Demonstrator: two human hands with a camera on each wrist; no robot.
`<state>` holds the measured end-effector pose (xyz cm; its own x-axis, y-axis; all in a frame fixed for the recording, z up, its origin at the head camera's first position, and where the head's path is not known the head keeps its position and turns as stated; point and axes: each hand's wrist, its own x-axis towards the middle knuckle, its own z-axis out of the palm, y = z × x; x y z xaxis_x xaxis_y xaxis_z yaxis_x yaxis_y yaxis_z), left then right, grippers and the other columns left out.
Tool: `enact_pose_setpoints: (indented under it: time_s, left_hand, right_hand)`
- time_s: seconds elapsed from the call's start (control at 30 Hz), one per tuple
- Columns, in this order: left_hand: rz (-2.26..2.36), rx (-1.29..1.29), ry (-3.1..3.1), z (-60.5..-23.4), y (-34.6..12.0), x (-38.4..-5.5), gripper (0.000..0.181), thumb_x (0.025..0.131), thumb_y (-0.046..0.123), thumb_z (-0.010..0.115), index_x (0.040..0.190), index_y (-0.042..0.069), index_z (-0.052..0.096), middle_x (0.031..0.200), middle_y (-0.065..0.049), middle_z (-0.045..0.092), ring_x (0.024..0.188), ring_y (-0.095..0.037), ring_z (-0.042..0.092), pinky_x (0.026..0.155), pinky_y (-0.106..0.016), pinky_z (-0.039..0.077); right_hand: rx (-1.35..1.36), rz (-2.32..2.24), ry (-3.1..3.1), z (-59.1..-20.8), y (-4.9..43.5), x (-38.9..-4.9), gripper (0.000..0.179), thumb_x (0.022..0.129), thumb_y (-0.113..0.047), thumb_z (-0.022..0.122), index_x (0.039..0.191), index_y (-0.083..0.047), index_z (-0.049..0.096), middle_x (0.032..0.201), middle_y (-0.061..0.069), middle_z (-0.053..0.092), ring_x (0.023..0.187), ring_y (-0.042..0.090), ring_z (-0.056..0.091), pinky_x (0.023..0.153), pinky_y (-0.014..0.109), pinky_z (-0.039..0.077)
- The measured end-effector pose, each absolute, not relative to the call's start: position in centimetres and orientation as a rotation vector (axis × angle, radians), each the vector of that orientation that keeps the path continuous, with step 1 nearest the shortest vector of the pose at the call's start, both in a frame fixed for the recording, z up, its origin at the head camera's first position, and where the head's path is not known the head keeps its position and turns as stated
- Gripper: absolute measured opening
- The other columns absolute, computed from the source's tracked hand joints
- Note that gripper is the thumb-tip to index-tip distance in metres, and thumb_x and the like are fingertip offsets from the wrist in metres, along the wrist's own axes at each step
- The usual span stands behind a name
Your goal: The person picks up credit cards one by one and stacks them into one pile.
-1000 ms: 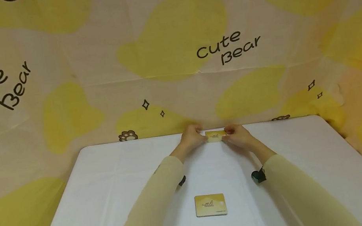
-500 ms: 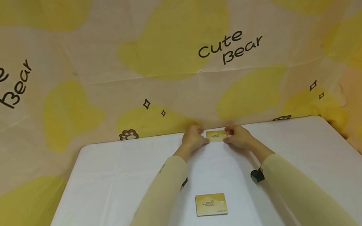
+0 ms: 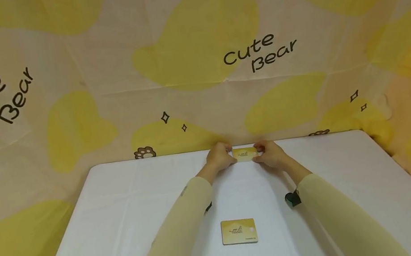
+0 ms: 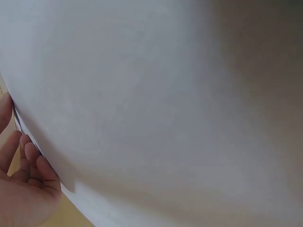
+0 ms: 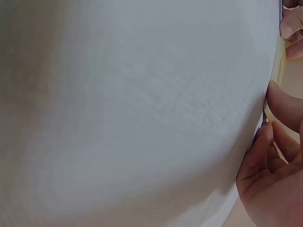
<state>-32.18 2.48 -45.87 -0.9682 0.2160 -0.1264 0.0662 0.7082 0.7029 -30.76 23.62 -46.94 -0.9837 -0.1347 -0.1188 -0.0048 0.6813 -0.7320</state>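
Near the far edge of the white table, a gold card point(image 3: 245, 154) lies between the two hands in the head view. My left hand point(image 3: 220, 156) pinches its left end, thumb on the near side and fingers on the far side. My right hand point(image 3: 272, 153) holds the right end in the same way. In the right wrist view the card point(image 5: 280, 64) appears only as a thin yellow strip between both hands. Curled fingers of the left hand point(image 4: 28, 175) show at the side of the left wrist view. A second gold card point(image 3: 238, 232) lies flat closer to the person.
The white table point(image 3: 141, 229) has rounded far corners. A yellow-patterned cloth point(image 3: 183, 45) with printed words hangs right behind its far edge and along the sides. Dark wrist-worn pieces point(image 3: 292, 199) show under the sleeves.
My left forearm has shifted slightly right. Both hands stay at the ends of the far card, and the near card has not moved.
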Motion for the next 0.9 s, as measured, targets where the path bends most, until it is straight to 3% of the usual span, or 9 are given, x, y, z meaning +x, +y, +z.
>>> enact_pose_setpoints:
  time_s: [0.3, 0.43, 0.67, 0.9]
  left_hand:
    - [1.253, 0.264, 2.667, -46.2, 2.9, -32.0, 0.049, 0.084, -0.005, 0.081, 0.131, -0.007, 0.068, 0.130, -0.016, 0.069, 0.114, -0.027, 0.063, 0.105, -0.040, 0.051]
    - [1.317, 0.267, 2.624, -46.0, 2.9, -31.7, 0.048, 0.084, -0.012, 0.076, 0.131, -0.010, 0.066, 0.132, -0.019, 0.067, 0.100, -0.023, 0.061, 0.094, -0.034, 0.056]
    - [1.397, 0.277, 2.635, -45.3, 2.3, -31.0, 0.041, 0.085, -0.016, 0.071, 0.126, -0.014, 0.067, 0.099, -0.016, 0.071, 0.080, -0.016, 0.057, 0.071, -0.024, 0.051]
    - [1.457, 0.254, 2.593, -44.6, 1.8, -30.7, 0.042, 0.084, -0.017, 0.067, 0.125, -0.013, 0.068, 0.086, -0.011, 0.067, 0.068, -0.013, 0.052, 0.056, -0.019, 0.043]
  right_hand:
    - [-0.116, -1.234, 2.776, -46.8, 23.9, -30.4, 0.049, 0.091, -0.004, 0.078, 0.134, 0.009, 0.061, 0.111, 0.020, 0.068, 0.105, 0.032, 0.062, 0.099, 0.046, 0.046]
    - [-0.127, -1.241, 2.801, -46.7, 24.1, -30.2, 0.040, 0.094, -0.006, 0.075, 0.130, 0.007, 0.065, 0.106, 0.019, 0.070, 0.102, 0.033, 0.065, 0.093, 0.042, 0.050]
    - [-0.129, -1.377, 2.787, -46.2, 23.7, -29.7, 0.033, 0.093, 0.000, 0.073, 0.124, 0.011, 0.067, 0.096, 0.017, 0.071, 0.085, 0.022, 0.065, 0.070, 0.022, 0.051]
    - [-0.109, -1.538, 2.666, -45.6, 23.6, -28.9, 0.028, 0.095, 0.003, 0.071, 0.119, 0.015, 0.065, 0.092, 0.018, 0.071, 0.072, 0.016, 0.067, 0.065, 0.028, 0.059]
